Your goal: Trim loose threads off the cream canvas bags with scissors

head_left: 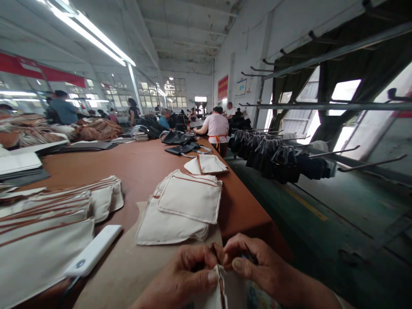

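At the bottom centre, my left hand pinches the edge of a cream fabric piece with a brown strip along its seam. My right hand grips the brown top edge of the same piece, and a small dark object, too unclear to name, shows between its fingers. Just beyond my hands lies a stack of cream fabric pieces with brown trim. A smaller folded cream piece rests behind that stack.
Rows of cream pieces and a white device with a cable lie on the brown table at left. Black bags sit farther back. A person stands beyond; a metal rack with black bags is at right.
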Demonstrator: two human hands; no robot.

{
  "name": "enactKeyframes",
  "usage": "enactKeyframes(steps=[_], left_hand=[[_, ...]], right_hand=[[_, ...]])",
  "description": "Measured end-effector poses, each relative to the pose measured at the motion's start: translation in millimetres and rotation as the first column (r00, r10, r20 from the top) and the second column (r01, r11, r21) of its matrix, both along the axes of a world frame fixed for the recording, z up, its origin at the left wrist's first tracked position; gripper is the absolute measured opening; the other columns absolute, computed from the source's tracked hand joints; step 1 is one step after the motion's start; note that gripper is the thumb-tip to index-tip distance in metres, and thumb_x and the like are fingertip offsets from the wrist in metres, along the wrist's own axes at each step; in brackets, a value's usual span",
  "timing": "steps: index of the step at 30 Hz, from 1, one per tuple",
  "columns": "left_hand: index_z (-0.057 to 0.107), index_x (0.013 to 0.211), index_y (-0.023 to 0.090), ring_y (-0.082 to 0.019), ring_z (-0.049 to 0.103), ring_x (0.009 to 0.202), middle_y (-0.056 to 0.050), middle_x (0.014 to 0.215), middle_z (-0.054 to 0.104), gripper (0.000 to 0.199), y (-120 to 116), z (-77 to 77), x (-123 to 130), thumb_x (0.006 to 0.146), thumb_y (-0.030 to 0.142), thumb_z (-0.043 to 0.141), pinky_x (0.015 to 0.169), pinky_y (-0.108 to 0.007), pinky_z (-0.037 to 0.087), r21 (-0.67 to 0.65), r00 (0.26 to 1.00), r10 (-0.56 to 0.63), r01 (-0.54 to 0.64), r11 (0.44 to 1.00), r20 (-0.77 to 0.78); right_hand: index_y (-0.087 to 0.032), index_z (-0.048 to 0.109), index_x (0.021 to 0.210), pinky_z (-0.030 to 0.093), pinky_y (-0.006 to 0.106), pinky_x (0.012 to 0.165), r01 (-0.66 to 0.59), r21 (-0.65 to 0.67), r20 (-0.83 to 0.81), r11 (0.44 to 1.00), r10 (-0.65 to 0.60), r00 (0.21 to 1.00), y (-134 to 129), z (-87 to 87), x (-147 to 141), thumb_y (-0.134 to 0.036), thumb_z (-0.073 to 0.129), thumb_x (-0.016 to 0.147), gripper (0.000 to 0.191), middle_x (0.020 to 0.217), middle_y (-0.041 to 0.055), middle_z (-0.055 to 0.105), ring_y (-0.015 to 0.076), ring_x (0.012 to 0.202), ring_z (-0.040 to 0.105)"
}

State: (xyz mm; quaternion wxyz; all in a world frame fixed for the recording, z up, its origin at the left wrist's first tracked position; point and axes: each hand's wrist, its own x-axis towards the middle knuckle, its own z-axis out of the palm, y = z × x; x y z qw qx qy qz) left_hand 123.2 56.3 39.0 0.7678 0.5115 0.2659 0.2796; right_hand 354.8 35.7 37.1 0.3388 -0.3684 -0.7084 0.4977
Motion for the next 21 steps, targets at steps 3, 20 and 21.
enactKeyframes(steps=[3,20,21], left_hand=[[0.069,0.083,0.015,-0.014,0.055,0.079,-0.003,0.082,0.064,0.020,-1.8,-0.7,2.7,0.082,0.033,0.077,0.073,-0.024,0.038,0.027,0.998,-0.061,0.060,0.998,0.031],[0.067,0.074,0.013,-0.014,0.048,0.071,-0.003,0.076,0.059,0.027,2.6,9.8,10.1,0.075,0.037,0.080,0.065,-0.025,0.033,0.019,0.995,-0.050,0.052,0.998,-0.084],[0.068,0.075,0.013,-0.013,0.048,0.069,-0.003,0.075,0.059,0.027,3.1,7.4,9.8,0.075,0.037,0.080,0.064,-0.025,0.033,0.004,0.995,-0.046,0.046,0.999,-0.089]], right_hand=[[-0.015,0.063,0.095,0.038,0.022,0.064,-0.067,-0.089,-0.012,0.994,0.066,0.998,-3.6,13.7,-6.0,-0.036,0.065,0.088,0.022,0.082,-0.0009,0.058,0.0118,0.073,0.048],[-0.016,0.055,0.076,0.030,0.021,0.054,-0.023,-0.177,-0.103,0.984,0.005,0.995,-3.5,15.1,-13.3,-0.025,0.059,0.080,0.011,0.065,-0.0046,0.046,0.0087,0.060,0.037],[-0.016,0.054,0.075,0.030,0.021,0.054,-0.029,-0.176,-0.111,0.984,0.010,0.994,-3.5,15.0,-13.1,-0.026,0.058,0.081,0.012,0.064,-0.0048,0.045,0.0085,0.060,0.036]])
